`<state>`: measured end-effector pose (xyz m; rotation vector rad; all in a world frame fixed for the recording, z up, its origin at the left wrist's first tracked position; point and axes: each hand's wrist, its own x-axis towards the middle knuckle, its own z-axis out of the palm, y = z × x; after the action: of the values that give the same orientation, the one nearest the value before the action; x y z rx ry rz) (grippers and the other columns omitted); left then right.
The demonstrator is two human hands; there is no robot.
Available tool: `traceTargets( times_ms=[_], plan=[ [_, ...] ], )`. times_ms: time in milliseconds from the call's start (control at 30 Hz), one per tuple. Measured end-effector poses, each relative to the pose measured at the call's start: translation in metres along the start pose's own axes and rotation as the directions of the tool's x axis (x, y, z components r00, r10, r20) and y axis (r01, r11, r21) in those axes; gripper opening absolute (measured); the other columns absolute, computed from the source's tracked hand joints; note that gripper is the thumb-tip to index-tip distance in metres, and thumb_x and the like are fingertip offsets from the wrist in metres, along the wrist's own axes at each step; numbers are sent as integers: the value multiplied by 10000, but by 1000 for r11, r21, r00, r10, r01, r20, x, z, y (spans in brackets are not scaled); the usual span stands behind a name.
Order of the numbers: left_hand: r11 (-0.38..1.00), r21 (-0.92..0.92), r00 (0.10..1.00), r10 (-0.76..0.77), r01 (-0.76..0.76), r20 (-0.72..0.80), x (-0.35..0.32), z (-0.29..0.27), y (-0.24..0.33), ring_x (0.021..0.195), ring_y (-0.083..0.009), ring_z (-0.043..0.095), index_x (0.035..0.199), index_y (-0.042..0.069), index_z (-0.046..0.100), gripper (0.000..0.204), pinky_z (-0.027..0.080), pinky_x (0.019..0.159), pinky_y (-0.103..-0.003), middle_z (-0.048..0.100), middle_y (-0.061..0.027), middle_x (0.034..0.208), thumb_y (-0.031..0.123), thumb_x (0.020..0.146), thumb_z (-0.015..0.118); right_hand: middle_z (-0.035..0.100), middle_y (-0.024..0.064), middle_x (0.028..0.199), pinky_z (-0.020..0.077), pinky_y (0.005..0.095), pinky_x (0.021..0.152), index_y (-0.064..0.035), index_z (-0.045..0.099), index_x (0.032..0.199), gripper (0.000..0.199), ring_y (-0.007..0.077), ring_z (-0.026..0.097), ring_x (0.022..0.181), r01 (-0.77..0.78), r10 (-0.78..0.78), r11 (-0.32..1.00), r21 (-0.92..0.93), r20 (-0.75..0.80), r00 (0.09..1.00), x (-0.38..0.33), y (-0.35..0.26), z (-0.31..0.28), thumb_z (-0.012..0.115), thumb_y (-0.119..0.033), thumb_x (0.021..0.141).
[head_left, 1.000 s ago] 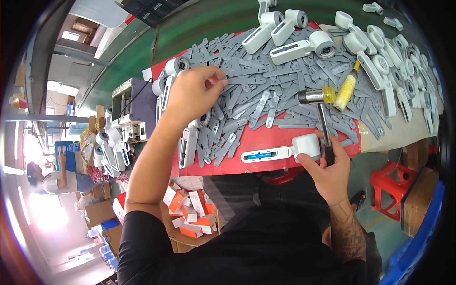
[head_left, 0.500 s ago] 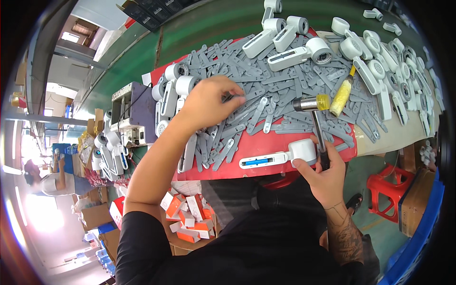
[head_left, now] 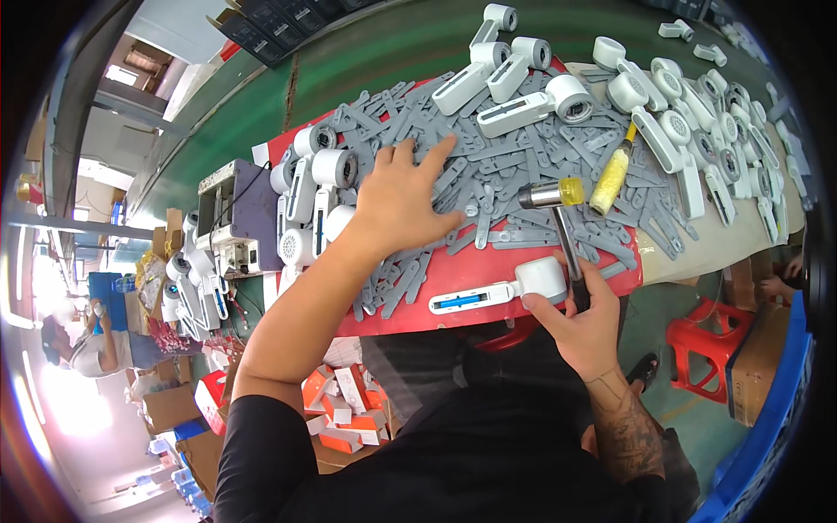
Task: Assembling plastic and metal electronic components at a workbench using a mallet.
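My left hand (head_left: 399, 202) reaches over a heap of flat grey plastic strips (head_left: 514, 163), fingers spread, apparently touching the top ones; nothing shows between them. In my right hand (head_left: 586, 324) is a small hammer (head_left: 568, 244) with a metal head and a yellow striking face, held upright by its handle. The thumb of that same hand rests by the round head of a white handheld fan (head_left: 475, 298). This fan lies on the red sheet (head_left: 401, 322) at the near table edge, its handle pointing left and its open slot showing a blue cell.
Several white fans (head_left: 676, 126) crowd the right side, others (head_left: 305, 187) stand left beside a purple-grey machine (head_left: 248, 205). A yellow-wrapped tool (head_left: 610, 181) lies on the strips. Below are a carton of orange-white boxes (head_left: 349, 405) and a red stool (head_left: 711, 344). Another person (head_left: 96, 340) is far left.
My left hand has gone from curled, fingertips together, to spread over the grey strips. The right hand keeps the hammer beside the fan. The whole view has shifted slightly.
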<state>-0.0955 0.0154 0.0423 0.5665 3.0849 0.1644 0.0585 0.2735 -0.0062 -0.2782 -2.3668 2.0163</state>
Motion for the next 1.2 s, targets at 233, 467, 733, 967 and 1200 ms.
traceTargets(
  times_ms=[233,467,733,967,1200],
  plan=[
    [998,56,999,-39,39,4,7,0,3,1291,-476,601,1624,231,462,943,612,956,-525,574,-297,1385,252,768,857,697,-19,957,455,171,642,22,693,1311,630,5,543,772,-12,12,999,52,11,1000,-1,-4,4,971,-231,806],
    [1000,17,990,4,-2,-138,21,-1,-8,976,-423,746,1426,141,640,654,615,875,-514,760,-192,1096,181,792,794,706,-33,1035,463,166,678,34,682,1352,633,1,555,838,3,-2,997,71,-13,1000,-2,2,1,953,-189,825],
    [939,-320,979,-173,130,-109,15,-51,-22,876,-417,753,1381,70,680,647,592,824,-483,773,-218,961,277,778,795,690,-25,937,468,176,651,25,677,1333,638,3,561,775,0,0,1000,-17,-12,1000,0,0,2,953,-246,825],
    [554,-824,984,-179,117,19,20,-56,-44,946,-162,747,1340,-26,647,601,595,865,-325,773,-86,1069,182,851,926,700,-6,904,477,188,569,20,679,1315,606,21,567,647,-6,6,999,45,-4,1000,-1,-5,2,945,-232,832],
    [327,-944,974,-222,37,-39,26,-48,-48,931,-132,732,1317,-10,656,536,594,843,-295,770,-73,1054,278,934,897,712,-11,927,474,195,629,20,688,1303,637,22,570,724,27,-29,998,-51,-32,999,-1,-1,-1,960,-277,810]
  ],
)
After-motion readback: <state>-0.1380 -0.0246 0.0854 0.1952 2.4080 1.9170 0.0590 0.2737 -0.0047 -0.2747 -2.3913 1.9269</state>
